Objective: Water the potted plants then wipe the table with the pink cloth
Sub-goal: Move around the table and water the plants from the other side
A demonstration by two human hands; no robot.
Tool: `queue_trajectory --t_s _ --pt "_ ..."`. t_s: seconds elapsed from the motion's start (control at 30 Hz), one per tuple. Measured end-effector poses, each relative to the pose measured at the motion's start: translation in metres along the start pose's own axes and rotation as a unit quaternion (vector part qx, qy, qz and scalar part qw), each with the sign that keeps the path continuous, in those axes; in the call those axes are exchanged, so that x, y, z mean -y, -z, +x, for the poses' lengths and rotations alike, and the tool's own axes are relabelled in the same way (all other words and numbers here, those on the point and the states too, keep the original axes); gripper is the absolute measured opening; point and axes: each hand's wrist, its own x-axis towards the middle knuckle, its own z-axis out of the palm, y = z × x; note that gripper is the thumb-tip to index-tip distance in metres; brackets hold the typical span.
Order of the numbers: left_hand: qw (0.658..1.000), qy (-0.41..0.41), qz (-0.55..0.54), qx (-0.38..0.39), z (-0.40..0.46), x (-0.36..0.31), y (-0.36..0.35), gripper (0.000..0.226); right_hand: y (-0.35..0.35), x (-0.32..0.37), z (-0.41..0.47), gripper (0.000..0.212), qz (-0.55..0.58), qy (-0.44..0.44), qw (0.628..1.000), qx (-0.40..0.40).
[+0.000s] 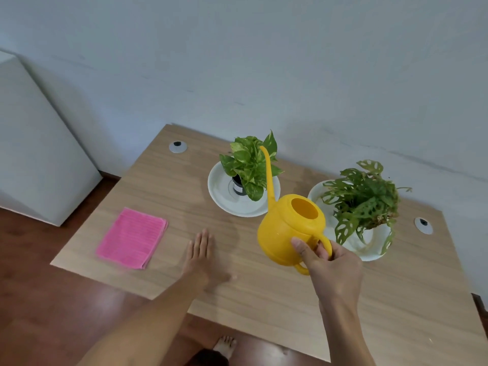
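My right hand [330,262] grips the handle of a yellow watering can [287,228], held above the wooden table [264,294]. Its long thin spout rises toward a small pothos plant [249,165] that stands in a white dish [219,194]. A second plant with holed leaves [364,199] sits in another white dish [369,256] just right of the can. A folded pink cloth [132,237] lies flat near the table's left edge. My left hand [202,256] rests flat on the table with fingers spread, between the cloth and the can.
Two round cable grommets are set in the tabletop, one at the back left [178,146], one at the right [423,225]. A white cabinet [34,143] stands to the left on the wooden floor. A bare foot [224,346] shows below the table's front edge.
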Motion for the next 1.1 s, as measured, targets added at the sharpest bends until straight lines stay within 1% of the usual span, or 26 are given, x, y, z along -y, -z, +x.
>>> queue_trajectory --t_s 0.2,0.43,0.5,0.57,0.6,0.63,0.77,0.83,1.0,1.1 --pt "0.998 -0.004 0.046 0.034 0.002 0.003 0.002 0.158 -0.004 0.004 0.003 0.059 -0.007 -0.006 1.0 0.025" --pt "0.996 0.015 0.056 0.065 0.002 -0.002 0.007 0.165 -0.004 0.005 0.005 0.055 -0.009 -0.018 0.999 0.027" --pt "0.996 0.021 0.057 0.071 0.003 -0.003 0.008 0.165 -0.003 0.007 0.006 0.049 -0.01 -0.027 0.999 0.021" --pt "0.996 0.022 0.057 0.07 0.002 -0.003 0.008 0.165 -0.002 0.008 0.007 0.033 -0.012 -0.029 0.999 0.019" --pt "0.996 0.023 0.056 0.069 0.002 -0.003 0.008 0.165 -0.002 0.009 0.007 0.03 -0.015 -0.031 0.999 0.02" --pt "0.996 0.022 0.055 0.067 0.001 -0.003 0.008 0.164 -0.001 0.009 0.008 0.03 -0.019 -0.031 0.999 0.021" --pt "0.996 0.02 0.062 0.063 -0.002 -0.004 0.009 0.16 0.0 0.011 0.012 0.044 -0.037 -0.041 0.998 0.014" --pt "0.996 0.023 0.064 0.064 -0.003 -0.005 0.01 0.16 0.0 0.013 0.013 0.047 -0.036 -0.045 0.998 0.009" --pt "0.995 0.03 0.067 0.07 -0.004 -0.006 0.011 0.161 -0.001 0.015 0.017 0.053 -0.041 -0.034 0.999 0.009" --pt "0.995 0.029 0.066 0.072 -0.004 -0.005 0.012 0.16 -0.003 0.016 0.019 0.048 -0.041 -0.033 0.999 0.003"
